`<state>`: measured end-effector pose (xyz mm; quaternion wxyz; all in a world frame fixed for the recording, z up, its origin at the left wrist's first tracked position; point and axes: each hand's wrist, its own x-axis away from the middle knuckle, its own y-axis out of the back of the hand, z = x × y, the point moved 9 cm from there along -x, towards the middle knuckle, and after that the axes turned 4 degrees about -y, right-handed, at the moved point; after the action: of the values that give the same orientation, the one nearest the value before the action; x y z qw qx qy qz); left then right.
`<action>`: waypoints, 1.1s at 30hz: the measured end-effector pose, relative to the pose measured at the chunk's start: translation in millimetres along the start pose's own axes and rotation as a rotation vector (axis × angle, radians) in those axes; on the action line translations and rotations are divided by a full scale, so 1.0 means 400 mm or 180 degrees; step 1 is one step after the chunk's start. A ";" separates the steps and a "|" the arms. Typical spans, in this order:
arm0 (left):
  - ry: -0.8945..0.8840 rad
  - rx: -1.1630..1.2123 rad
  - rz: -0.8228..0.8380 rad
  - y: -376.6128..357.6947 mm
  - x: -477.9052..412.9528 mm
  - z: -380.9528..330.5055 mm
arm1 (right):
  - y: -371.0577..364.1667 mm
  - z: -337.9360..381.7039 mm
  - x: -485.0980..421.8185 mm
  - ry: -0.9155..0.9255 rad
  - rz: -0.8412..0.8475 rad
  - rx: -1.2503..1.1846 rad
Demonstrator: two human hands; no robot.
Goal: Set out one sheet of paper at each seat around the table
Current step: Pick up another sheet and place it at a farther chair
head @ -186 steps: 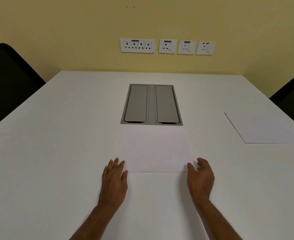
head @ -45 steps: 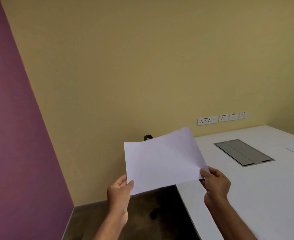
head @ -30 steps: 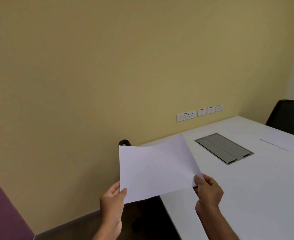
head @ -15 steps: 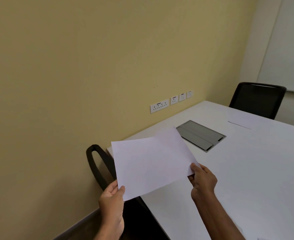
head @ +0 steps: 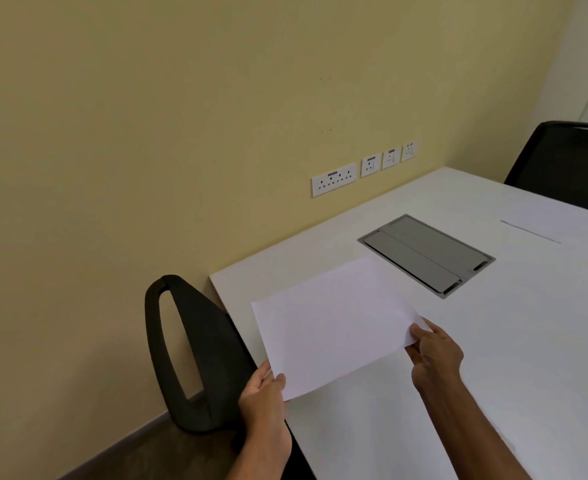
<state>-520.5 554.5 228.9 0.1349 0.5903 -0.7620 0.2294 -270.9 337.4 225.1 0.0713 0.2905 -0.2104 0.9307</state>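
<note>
White table (head: 493,341) fills the right side, one corner toward the yellow wall. Black chair (head: 195,355) tucked at the table's left edge, its back level with that corner. Second black chair (head: 569,161) on the far side of the table. Grey hatch (head: 426,256) sunk in the table top, beyond the hands. One sheet already down (head: 545,223) in front of the far chair, flat, well apart from the hatch. The sheet in hand (head: 334,323) hangs over the table's left edge, between the near chair and the hatch; whether it touches the top I cannot tell. Long axis runs from left hand to right hand, roughly across the table edge, near corner sticking out past it. Left hand (head: 263,393) pinches the near-left corner, off the table, by the chair. Right hand (head: 434,355) pinches the right corner, over the table, thumb on top. Judgement: the move is lower and slide it inward from the edge, squaring it to the near chair; right hand is better placed to guide, left just lets go.
</note>
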 end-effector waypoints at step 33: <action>0.0225 -0.0111 -0.1239 -0.026 -0.469 0.369 | -0.133 -0.383 -0.531 0.0255 -0.0189 0.1256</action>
<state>-450.6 634.7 14.9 0.2137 0.7156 -0.6322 0.2064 -161.2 449.4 8.8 0.0488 0.2677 -0.0124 0.9622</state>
